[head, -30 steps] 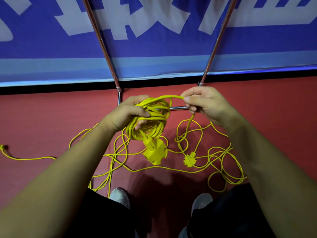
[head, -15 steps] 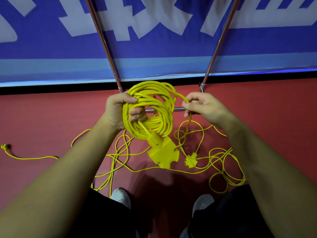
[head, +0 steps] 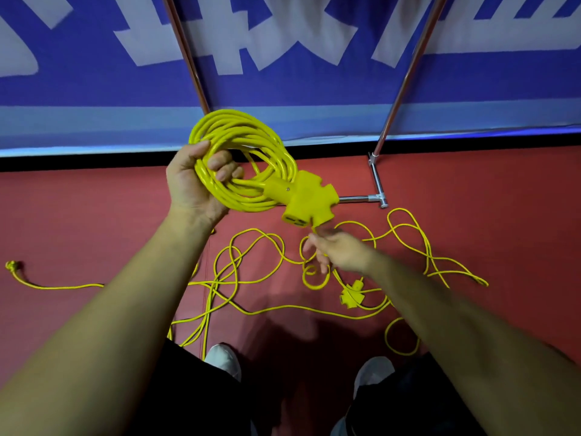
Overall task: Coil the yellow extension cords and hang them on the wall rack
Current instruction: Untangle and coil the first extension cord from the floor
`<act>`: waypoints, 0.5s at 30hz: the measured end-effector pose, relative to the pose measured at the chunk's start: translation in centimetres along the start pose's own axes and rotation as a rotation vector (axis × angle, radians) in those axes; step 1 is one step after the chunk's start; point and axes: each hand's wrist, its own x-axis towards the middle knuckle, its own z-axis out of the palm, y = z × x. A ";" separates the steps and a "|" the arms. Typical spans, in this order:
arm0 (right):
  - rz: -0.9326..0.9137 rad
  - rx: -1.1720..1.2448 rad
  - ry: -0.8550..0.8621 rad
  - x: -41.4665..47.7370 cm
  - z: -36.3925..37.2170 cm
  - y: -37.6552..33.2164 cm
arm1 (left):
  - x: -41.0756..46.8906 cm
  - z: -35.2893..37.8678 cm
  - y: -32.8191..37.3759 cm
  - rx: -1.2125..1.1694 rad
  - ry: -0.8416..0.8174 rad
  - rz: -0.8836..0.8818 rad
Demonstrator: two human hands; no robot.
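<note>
Red floor [head: 94, 215] runs up to a blue banner [head: 283, 73], with the tubes of a metal frame [head: 405, 77] rising in front of it.

You have one cord wound. The coil [head: 245, 143] is raised in front of the banner, and your left hand [head: 191, 180] is clamped round its left side, fingers curled through the loops. Its socket block [head: 311, 199] sticks out at the lower right of the bundle. Your right hand [head: 339, 250] is just under that block with its fingers loosely spread. It looks to be gripping nothing, though blur hides the fingertips.

Much is left to do. This coil is not hung, and no hook shows. A loose cord [head: 251, 256] sprawls in tangled loops across the floor, with a second socket block [head: 352, 294] among them and a plug [head: 12, 265] at the far left. Whether that is one cord or several, I cannot tell.

Half a second ago your right hand pinched the strand feeding the coil, level with your left. It has let go and dropped. The coil has risen and tilted, and its block, which hung straight down, now points right.
</note>
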 end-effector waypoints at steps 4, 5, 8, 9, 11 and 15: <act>0.000 0.133 -0.058 -0.7 2.3 -1.2 | 0.1 -0.3 -0.2 -0.066 -0.003 -0.017; 0.011 0.167 -0.079 -0.9 2.5 -1.6 | 0.2 -0.2 -0.3 -0.077 -0.006 -0.021; 0.043 0.198 -0.142 -1.6 2.4 -2.8 | 0.2 0.2 -0.7 -0.019 0.033 0.010; 0.045 0.183 -0.167 -2.0 2.4 -3.2 | 0.3 0.4 -0.9 0.050 0.075 0.040; 0.018 0.173 -0.218 -2.7 2.5 -4.0 | 0.5 0.6 -1.3 0.239 0.151 0.117; -0.027 0.296 -0.311 -4.4 1.5 -5.7 | 0.2 1.1 -2.0 0.662 0.176 0.184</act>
